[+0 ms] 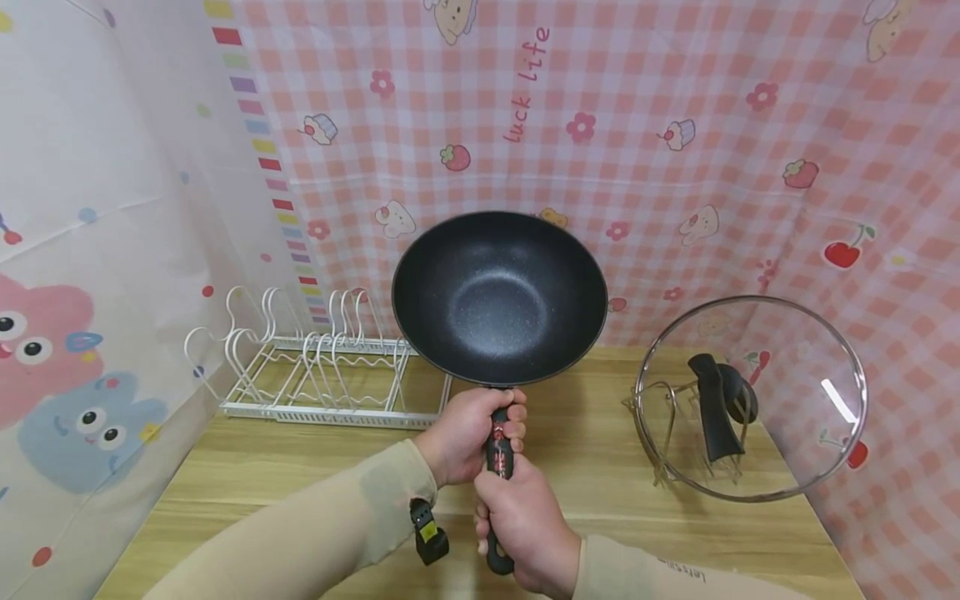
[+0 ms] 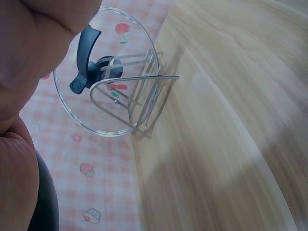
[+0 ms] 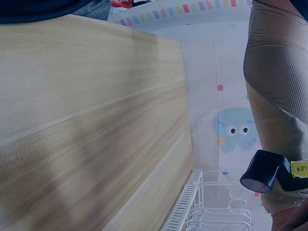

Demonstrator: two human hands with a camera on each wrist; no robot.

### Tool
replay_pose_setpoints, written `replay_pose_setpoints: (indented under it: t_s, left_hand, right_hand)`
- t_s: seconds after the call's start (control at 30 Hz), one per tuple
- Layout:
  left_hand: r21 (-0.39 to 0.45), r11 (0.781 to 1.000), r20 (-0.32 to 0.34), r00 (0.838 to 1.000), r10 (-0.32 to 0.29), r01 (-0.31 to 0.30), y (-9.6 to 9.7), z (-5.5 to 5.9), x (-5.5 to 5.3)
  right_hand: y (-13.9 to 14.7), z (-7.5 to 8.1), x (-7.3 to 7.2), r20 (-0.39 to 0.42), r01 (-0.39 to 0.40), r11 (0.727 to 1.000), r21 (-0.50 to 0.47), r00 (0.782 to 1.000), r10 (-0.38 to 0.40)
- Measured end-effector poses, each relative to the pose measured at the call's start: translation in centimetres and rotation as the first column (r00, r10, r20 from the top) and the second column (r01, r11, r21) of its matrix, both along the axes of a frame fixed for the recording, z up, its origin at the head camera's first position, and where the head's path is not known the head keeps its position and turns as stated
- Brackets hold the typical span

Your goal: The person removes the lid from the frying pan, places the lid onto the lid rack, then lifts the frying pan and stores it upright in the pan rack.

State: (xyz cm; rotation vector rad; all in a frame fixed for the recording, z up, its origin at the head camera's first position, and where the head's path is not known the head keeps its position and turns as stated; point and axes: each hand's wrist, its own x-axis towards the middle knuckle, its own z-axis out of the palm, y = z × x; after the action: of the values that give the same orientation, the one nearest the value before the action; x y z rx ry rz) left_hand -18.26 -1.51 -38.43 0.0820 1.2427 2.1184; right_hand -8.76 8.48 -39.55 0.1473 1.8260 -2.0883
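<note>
A black wok (image 1: 498,300) is held up over the table, its inside facing me and its handle pointing down toward me. My left hand (image 1: 468,433) grips the upper part of the black handle (image 1: 500,446), just below the pan. Lower on the same handle, my right hand (image 1: 528,517) wraps around it near the looped end. In the left wrist view, the fingers of the left hand (image 2: 29,62) fill the left side, with a dark edge of the wok (image 2: 44,202) below them. The right wrist view shows the left sleeve (image 3: 279,96), not the handle.
A white wire rack (image 1: 322,383) stands at the back left of the wooden table (image 1: 585,550). On the right, a glass lid (image 1: 810,400) with a black handle leans upright in a metal stand (image 1: 667,433). Patterned cloth (image 1: 637,67) hangs behind and at both sides.
</note>
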Motion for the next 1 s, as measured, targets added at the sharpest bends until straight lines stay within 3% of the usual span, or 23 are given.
replay_pose_setpoints:
  t_s: [1.0]
  left_hand:
    - [-0.002, 1.000, 0.022, 0.999, -0.024, 0.025, -0.5, 1.5, 0.4]
  right_hand:
    - [-0.3, 0.9, 0.3, 0.008, -0.021, 0.999, 0.027, 1.000, 0.020]
